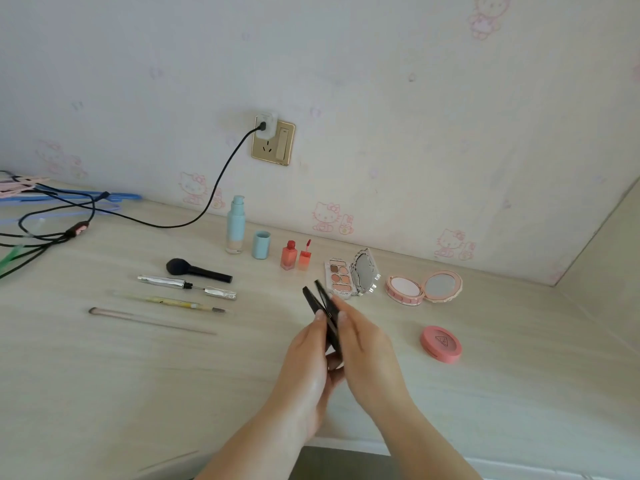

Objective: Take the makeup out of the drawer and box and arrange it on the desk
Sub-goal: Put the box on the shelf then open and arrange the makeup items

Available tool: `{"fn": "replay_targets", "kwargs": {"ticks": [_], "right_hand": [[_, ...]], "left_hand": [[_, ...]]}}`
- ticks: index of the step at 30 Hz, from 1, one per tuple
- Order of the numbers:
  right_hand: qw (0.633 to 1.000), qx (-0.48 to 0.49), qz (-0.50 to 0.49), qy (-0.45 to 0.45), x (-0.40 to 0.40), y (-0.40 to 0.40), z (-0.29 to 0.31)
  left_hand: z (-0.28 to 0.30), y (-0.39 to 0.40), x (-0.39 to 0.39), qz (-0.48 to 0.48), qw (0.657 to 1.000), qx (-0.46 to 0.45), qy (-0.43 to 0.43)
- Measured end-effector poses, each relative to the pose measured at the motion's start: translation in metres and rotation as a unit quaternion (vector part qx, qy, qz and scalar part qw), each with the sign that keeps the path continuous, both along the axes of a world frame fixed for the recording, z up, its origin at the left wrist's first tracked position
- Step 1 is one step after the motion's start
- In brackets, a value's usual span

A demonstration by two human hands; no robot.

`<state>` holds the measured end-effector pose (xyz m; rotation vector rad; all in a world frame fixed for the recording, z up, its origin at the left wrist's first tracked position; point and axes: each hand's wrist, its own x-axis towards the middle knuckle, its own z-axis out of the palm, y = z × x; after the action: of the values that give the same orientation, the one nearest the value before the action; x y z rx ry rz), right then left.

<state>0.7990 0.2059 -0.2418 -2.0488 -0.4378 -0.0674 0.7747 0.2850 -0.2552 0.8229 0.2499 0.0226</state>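
Both hands hold a thin black compact point(323, 308) above the pale wooden desk point(138, 375); its two halves stand slightly apart at the far end. My left hand point(310, 362) grips one half, my right hand point(363, 351) grips the other. Laid out on the desk are a black brush point(197, 270), a silver mascara point(187, 286) pulled apart, a yellow pencil point(173, 302), a thin pink brush point(149, 320), a blue bottle point(236, 225) with its cap point(260, 244) beside it, two red lip tints point(296, 256), an open eyeshadow palette point(349, 277), an open pink powder compact point(424, 288) and a closed pink blush point(441, 344).
A black cable point(214, 188) runs from the gold wall socket point(273, 142) down to the desk's left end, where blue and pink hangers point(69, 199) lie tangled with cords. The desk's front edge point(346, 443) is near my forearms. A side wall closes the right end.
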Motion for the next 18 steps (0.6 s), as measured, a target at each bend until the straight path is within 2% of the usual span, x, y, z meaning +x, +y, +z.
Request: {"fn": "replay_targets", "kwargs": {"ticks": [3,5,9,15,18], "right_hand": [[0.996,0.069,-0.044,0.027,0.007,-0.006,0.007],[0.986,0.138,-0.055,0.078,0.01,-0.01,0.009],[0.918,0.336,-0.094,0.19,0.02,-0.022,0.012],[0.888,0.389,-0.083,0.232,0.022,-0.037,0.007],[0.87,0.412,-0.095,0.255,0.027,-0.041,-0.001]], "left_hand": [[-0.001,0.005,-0.001,0.005,1.0,-0.008,-0.001],[0.002,0.007,0.0,0.004,1.0,-0.028,0.005],[0.005,0.016,0.003,0.009,0.998,-0.05,0.031],[0.002,0.032,0.011,0.001,0.998,0.048,0.05],[0.006,0.037,0.014,-0.002,0.997,0.065,0.05]]}}
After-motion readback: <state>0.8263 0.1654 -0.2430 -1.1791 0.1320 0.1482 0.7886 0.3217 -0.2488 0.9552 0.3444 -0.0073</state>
